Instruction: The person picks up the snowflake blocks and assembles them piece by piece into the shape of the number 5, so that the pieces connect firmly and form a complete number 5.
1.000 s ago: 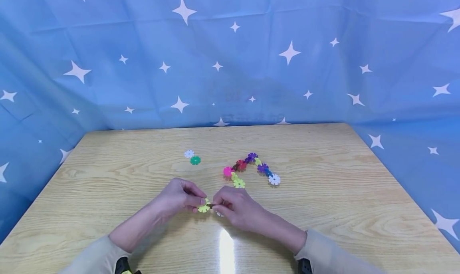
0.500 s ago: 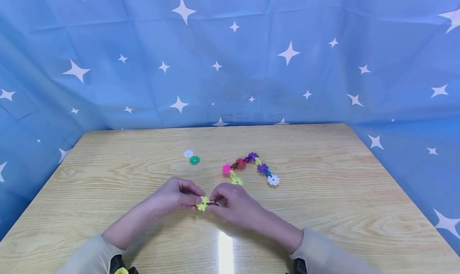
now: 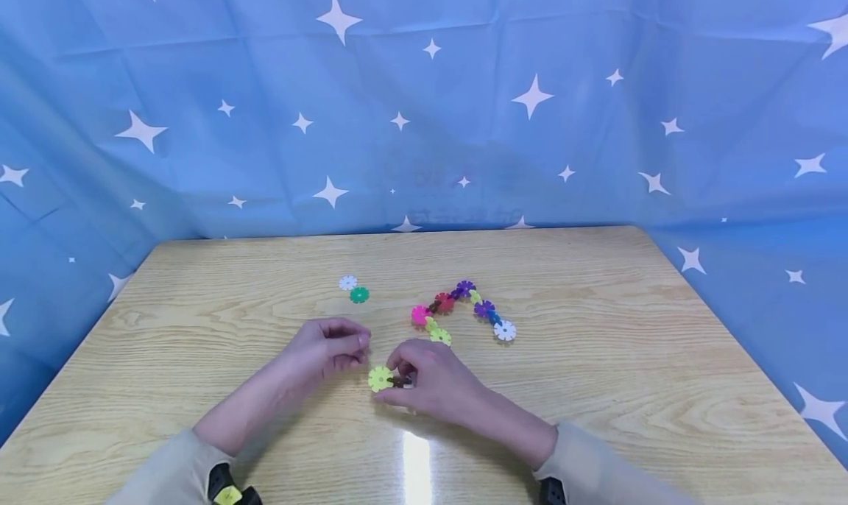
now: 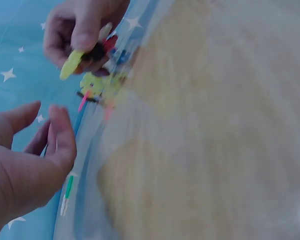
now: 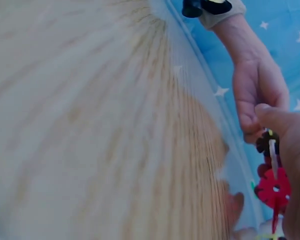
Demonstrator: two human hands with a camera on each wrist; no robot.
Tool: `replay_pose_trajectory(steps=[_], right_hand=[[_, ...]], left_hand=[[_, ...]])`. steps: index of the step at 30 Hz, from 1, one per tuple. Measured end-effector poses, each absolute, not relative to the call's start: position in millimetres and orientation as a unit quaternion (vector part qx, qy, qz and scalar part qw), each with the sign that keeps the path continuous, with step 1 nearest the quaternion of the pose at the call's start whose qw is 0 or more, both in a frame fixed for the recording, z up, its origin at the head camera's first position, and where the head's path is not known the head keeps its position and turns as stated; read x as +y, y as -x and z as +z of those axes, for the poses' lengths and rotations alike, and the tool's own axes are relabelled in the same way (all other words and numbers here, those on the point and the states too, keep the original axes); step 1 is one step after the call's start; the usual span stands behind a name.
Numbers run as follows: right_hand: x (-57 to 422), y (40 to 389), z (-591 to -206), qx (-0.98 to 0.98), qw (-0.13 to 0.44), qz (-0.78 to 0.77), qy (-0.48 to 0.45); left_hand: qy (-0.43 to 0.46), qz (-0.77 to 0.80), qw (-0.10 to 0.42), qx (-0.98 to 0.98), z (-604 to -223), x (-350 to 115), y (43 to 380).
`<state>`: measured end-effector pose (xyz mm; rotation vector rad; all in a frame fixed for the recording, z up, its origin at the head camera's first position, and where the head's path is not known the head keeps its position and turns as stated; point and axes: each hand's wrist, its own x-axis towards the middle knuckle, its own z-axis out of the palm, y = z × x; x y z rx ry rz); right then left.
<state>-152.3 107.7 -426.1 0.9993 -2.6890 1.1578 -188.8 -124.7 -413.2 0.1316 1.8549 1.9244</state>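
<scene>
My right hand (image 3: 433, 380) grips a short joined string of plastic snowflake discs. At its left end is a yellow disc (image 3: 380, 379), slotted to a dark brown disc (image 3: 399, 381), with a bit of white behind it. In the left wrist view, the right thumb lies on the yellow disc (image 4: 71, 64), which appears nearly edge-on. A red disc (image 5: 272, 187) shows below the brown disc (image 5: 265, 143) in the right wrist view. My left hand (image 3: 331, 350) hovers just left of the yellow disc, holding nothing; its thumb and fingers stand apart in the left wrist view.
A bent chain of joined discs, with a pink disc (image 3: 420, 315) and a white end disc (image 3: 505, 331), lies beyond the right hand. A loose white disc (image 3: 347, 283) and a green disc (image 3: 359, 295) lie farther back on the wooden table (image 3: 232, 299). A blue starry cloth (image 3: 424, 107) hangs behind.
The left hand has let go of the yellow disc and moved slightly up and left. The right hand keeps hold of the joined discs near the same place.
</scene>
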Motion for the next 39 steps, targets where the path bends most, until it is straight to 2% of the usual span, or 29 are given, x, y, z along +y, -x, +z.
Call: replay_pose_trajectory(steps=[6,10,14,21,28,39], right_hand=[[112.2,151.3,-426.9,-0.853,0.046,0.378,-0.358],[113.8,150.9,-427.7,-0.851,0.049,0.37,-0.371],[114.3,150.3,-427.4,-0.852,0.047,0.362,-0.376],[114.9,148.9,-427.1,-0.852,0.05,0.347,-0.389],[115.7,149.1,-424.8,-0.867,0.05,0.289,-0.403],[124.0,158.4,-422.1,-0.881,0.049,0.234,-0.407]], left_hand=[[-0.033,0.631,0.114,0.767,-415.1,-128.5,223.9],[-0.093,0.518,0.049,0.849,-417.8,-130.9,246.8],[-0.159,0.417,0.005,0.895,-420.2,-131.1,262.9],[-0.202,0.372,0.02,0.906,-419.2,-132.0,273.9],[-0.221,0.34,0.024,0.914,-414.5,-134.9,267.5],[-0.221,0.362,0.1,0.9,-411.7,-146.3,238.2]])
